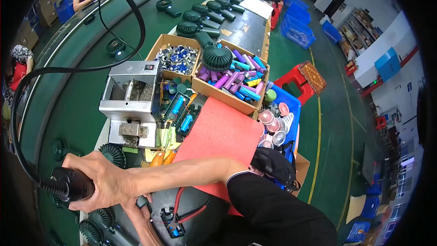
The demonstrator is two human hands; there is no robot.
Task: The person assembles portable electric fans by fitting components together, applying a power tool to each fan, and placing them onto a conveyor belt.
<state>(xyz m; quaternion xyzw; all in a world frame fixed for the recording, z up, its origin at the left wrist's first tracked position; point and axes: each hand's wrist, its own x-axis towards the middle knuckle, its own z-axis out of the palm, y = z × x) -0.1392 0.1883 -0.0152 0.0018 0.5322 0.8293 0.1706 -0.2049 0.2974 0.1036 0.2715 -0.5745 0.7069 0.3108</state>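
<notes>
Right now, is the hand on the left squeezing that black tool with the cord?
Touching. The head view shows the right hand, reaching across to the left, wrapped around the black corded tool handle, fingers closed on it with no gap.

Black corded power tool [68, 184], handle lying roughly level at lower left, thick cable looping up and away; dark green handheld fan [107, 225] lying just beneath.

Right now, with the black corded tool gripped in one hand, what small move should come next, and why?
Probably lower the black corded tool straight down onto the dark green fan part under it. The right hand, reaching across the body, grips the tool above the bench edge, and the left hand rests just below it by a dark green fan. Whether the tool tip already touches is hidden.
</notes>
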